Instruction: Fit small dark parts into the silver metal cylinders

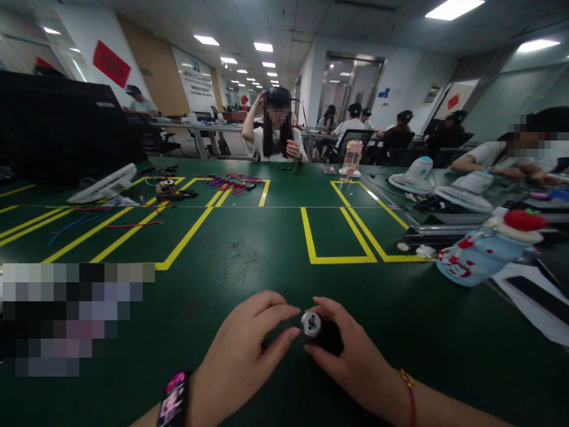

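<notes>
A pixelated block (77,317) masks the near left of the bench (249,249); nothing beneath it can be made out. Behind it a white fan (104,184) lies tilted beside loose red and blue wires (95,219), with a dark bulk at the far left edge too dim to identify.

Left hand (242,353): fingers loosely curled, thumb and forefinger tips reaching to a small motor (316,329) and touching or just short of its silver end; contact cannot be confirmed. A dark wristband with a pink face (174,400) is cut off by the lower edge.

The motor sits at bench centre, near the front edge, silver end cap facing the camera. Its black body is largely hidden under the right hand (351,356), which is closed around it, thumb over the top. A red cord bracelet (409,391) circles that wrist; the forearm runs out of frame.

Open green surface lies ahead of the hands up to the yellow marking lines (338,258). A bundle of coloured wires (233,181) lies further back, before a seated person (275,136) whose face is blurred.

To the right, a blue bottle with red cap (484,249) lies on its side near two more fans (444,184); white sheets (537,302) are cut off at the right edge.
</notes>
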### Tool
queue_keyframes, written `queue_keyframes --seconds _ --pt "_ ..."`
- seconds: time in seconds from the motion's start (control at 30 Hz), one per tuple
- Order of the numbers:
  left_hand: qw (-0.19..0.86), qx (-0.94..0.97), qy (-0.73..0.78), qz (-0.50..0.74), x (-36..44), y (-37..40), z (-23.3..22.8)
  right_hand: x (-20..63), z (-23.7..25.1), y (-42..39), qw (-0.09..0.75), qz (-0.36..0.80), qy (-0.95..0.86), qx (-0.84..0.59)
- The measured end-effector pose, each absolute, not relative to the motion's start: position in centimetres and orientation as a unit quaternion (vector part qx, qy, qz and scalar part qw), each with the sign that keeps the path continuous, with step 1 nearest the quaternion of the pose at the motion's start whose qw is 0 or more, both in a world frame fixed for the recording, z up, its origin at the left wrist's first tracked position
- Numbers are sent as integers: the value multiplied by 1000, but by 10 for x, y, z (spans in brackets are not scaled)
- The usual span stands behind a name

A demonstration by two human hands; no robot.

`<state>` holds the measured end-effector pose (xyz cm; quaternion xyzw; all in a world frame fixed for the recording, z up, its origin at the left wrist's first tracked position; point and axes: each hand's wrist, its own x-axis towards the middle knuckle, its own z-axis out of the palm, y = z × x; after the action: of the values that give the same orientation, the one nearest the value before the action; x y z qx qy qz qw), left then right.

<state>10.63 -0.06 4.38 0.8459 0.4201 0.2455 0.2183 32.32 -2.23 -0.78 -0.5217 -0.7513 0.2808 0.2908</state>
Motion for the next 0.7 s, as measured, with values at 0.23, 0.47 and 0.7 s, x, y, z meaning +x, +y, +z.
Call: queue_keyframes --seconds 0.23,0.47,0.7 --pt "233 829 415 293 131 4 57 324 -4 -18 286 293 -757 -510" --pt "235 834 437 240 114 5 34 322 -6 -19 300 250 -774 -498" --pt "244 843 434 204 116 8 16 320 -2 -19 299 217 -801 -471"
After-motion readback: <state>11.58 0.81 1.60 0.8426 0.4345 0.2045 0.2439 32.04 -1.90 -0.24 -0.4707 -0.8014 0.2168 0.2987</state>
